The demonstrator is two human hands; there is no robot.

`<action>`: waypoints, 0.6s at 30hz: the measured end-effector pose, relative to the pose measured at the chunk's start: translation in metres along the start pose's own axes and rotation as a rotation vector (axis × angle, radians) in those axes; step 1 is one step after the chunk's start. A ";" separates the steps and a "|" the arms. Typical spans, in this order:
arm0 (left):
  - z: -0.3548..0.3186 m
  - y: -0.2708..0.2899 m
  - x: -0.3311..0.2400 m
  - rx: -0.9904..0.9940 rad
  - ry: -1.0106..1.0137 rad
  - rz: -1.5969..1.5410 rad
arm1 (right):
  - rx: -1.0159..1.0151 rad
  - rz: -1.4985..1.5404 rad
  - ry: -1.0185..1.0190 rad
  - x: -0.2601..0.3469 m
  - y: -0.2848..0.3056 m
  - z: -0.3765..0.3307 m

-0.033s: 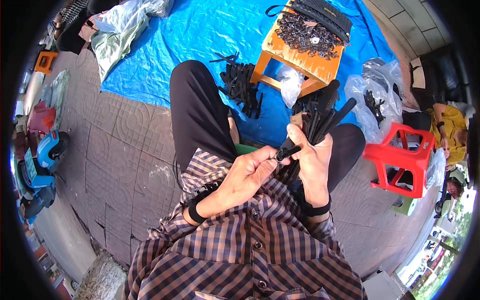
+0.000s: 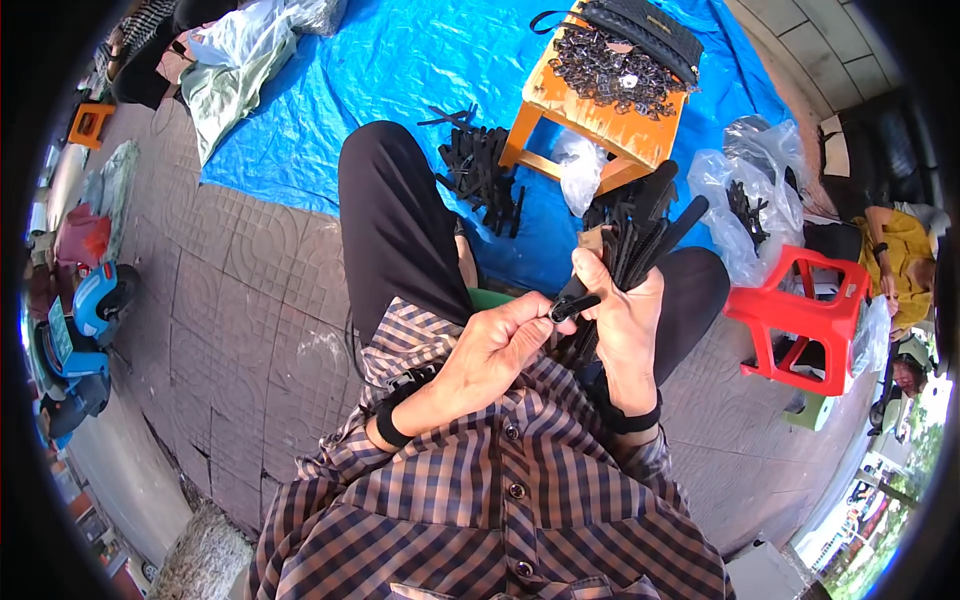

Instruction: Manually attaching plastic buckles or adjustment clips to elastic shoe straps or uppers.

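Note:
My right hand (image 2: 628,318) is wrapped around a thick bundle of black straps (image 2: 640,235), which fan out upward over my right knee. Beside it my left hand (image 2: 492,358) is closed, its thumb and fingertips pinching the end of one black strap (image 2: 576,306). That end is looped, and a small dark shiny piece seems to sit in it, too small to make out. The strap's other end points toward my right thumb. Between my fingertips the grip is partly hidden.
Ahead, an orange wooden stool (image 2: 600,110) bears a heap of small dark shiny pieces (image 2: 612,72) and a black quilted pouch (image 2: 650,35). More black straps (image 2: 480,175) lie on the blue tarp (image 2: 420,80). At right are clear plastic bags (image 2: 730,200), a red plastic stool (image 2: 800,318) and a person in yellow (image 2: 905,262).

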State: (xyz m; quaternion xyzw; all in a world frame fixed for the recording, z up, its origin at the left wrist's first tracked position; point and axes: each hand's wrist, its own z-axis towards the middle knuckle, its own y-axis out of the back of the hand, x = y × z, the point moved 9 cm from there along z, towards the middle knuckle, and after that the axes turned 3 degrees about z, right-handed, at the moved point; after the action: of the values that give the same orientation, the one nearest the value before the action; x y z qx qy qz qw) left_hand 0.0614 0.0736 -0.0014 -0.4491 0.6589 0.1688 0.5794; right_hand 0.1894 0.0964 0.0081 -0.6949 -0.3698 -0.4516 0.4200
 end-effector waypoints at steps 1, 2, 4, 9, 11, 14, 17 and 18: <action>0.001 -0.001 0.004 -0.003 -0.001 -0.001 | 0.024 -0.026 0.018 0.001 -0.003 0.000; 0.003 0.000 0.001 -0.051 -0.081 0.039 | 0.028 -0.074 0.004 0.000 -0.002 0.000; 0.002 0.003 -0.004 -0.100 -0.158 0.080 | 0.005 -0.038 -0.005 -0.001 -0.002 -0.002; 0.001 0.004 -0.004 -0.085 -0.112 -0.071 | 0.026 0.111 -0.052 -0.004 -0.006 -0.007; 0.001 0.007 -0.004 -0.107 -0.120 -0.118 | 0.030 0.133 -0.052 -0.003 -0.002 -0.009; 0.002 0.015 0.000 -0.153 -0.140 -0.133 | -0.027 0.191 -0.041 0.002 0.002 -0.017; 0.000 0.016 -0.004 -0.208 -0.177 0.010 | 0.003 0.062 0.025 0.010 -0.008 -0.032; -0.001 0.016 -0.008 -0.240 -0.208 0.123 | 0.028 0.026 0.062 0.011 -0.011 -0.032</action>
State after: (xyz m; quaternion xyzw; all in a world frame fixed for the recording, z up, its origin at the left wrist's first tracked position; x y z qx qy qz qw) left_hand 0.0472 0.0851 0.0017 -0.4541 0.5967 0.3271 0.5751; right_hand 0.1732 0.0729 0.0286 -0.6794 -0.3537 -0.4623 0.4468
